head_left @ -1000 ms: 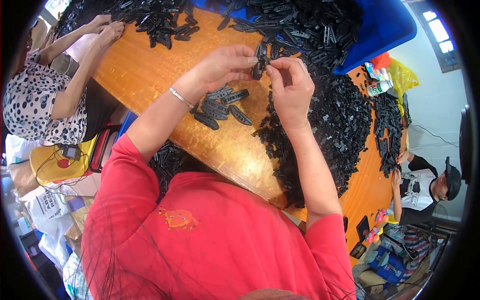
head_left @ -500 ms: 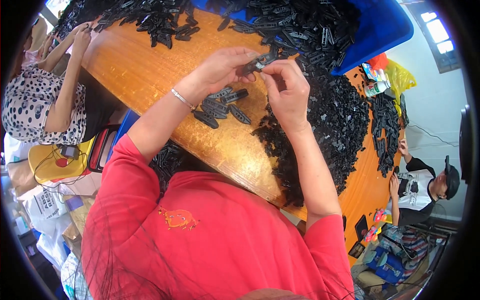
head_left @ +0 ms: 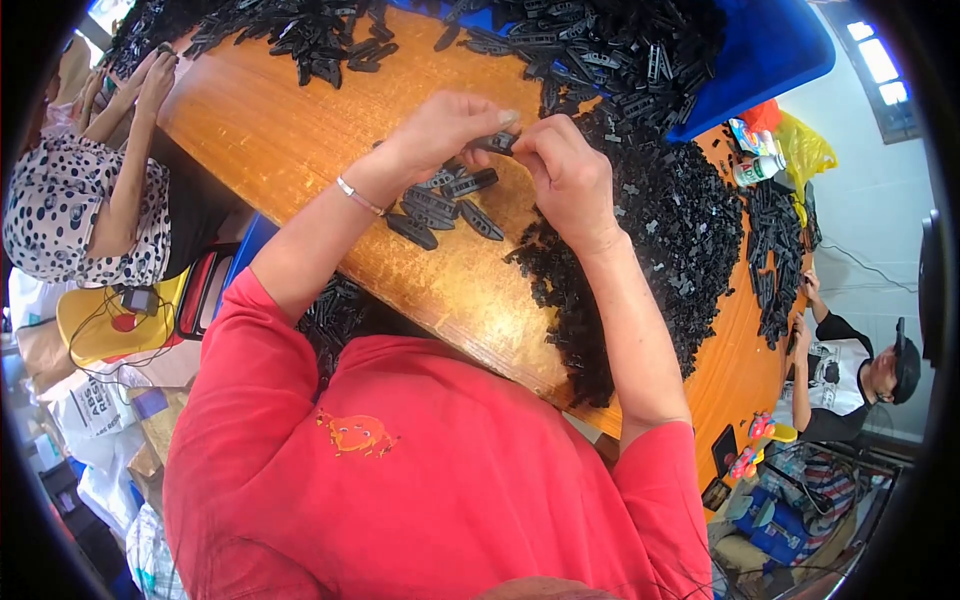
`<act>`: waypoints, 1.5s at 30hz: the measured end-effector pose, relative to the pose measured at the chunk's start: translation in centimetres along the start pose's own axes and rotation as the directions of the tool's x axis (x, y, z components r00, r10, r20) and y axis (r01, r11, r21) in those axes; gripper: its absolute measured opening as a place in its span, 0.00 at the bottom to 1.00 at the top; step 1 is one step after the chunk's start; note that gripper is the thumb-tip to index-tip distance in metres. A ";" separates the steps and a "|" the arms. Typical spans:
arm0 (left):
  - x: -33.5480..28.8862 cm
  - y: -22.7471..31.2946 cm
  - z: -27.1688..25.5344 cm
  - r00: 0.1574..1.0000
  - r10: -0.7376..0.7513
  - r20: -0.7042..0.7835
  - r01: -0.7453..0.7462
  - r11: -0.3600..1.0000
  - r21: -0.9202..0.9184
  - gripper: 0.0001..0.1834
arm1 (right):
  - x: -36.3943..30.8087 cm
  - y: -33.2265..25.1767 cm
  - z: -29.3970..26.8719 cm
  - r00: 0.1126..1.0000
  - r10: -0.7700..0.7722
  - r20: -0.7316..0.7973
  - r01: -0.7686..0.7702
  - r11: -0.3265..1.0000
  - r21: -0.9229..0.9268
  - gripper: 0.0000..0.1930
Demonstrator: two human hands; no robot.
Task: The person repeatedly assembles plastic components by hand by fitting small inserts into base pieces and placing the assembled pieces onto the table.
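Shirt nearest, red [head_left: 430,470], the wearer facing a wooden table [head_left: 470,310]. Landmark for all places below: the heap of small black pieces [head_left: 670,230].

Left of the heap, a loose cluster of boat-shaped black parts [head_left: 432,210] lies on the wood, some overlapping; probably set there to be within easy reach. Left forearm passes beside it, bracelet [head_left: 358,196] at the wrist.

Black part [head_left: 497,142], the thing being handled, is raised just left of the heap's far portion. Left hand [head_left: 455,130] closes thumb and fingers on it, seemingly to steady it. Right hand [head_left: 570,165], bordering the heap, pinches at the part's right end, perhaps for fine control; whether a smaller piece sits between those fingertips is hidden.

Beyond the heap: a blue bin [head_left: 770,70], tilted-looking through the fisheye, with long black parts [head_left: 600,50] massed at it, perhaps for ready supply. Right of the heap, a white bottle [head_left: 757,170] and yellow bag [head_left: 803,150].

Farther off: one co-worker in a spotted top [head_left: 80,210], well left of the heap; another in a dark cap [head_left: 907,360], well right.
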State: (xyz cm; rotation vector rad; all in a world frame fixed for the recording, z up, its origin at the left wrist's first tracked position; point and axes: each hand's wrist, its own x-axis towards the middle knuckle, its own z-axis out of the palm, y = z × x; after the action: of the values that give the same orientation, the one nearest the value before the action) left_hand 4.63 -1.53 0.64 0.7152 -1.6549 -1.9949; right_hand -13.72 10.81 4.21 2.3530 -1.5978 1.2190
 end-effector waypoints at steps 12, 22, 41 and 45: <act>-2.8 -1.2 0.7 0.966 0.258 0.015 -0.236 0.856 0.460 0.15 | -1.9 -0.1 3.7 0.782 0.573 0.246 -0.616 0.770 0.166 0.16; -2.0 -0.5 -5.3 0.989 0.139 -0.058 -0.071 0.771 0.633 0.13 | -1.6 5.5 4.8 0.895 0.409 0.178 -0.383 0.909 -0.164 0.17; 17.5 -2.5 -8.7 0.870 0.491 -0.050 -0.005 0.109 0.994 0.16 | -0.8 8.6 4.7 0.837 0.395 0.380 -0.161 0.840 -0.518 0.06; 17.8 -3.8 -7.6 0.865 0.496 -0.077 0.026 0.110 0.994 0.13 | -0.9 7.9 5.0 0.849 0.345 0.401 -0.124 0.866 -0.485 0.05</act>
State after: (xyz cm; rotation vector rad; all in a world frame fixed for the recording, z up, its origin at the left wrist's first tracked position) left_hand -4.18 -17.86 -6.09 1.0396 -2.4579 -0.1136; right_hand -17.31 5.58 -2.73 2.2876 -2.0889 0.2109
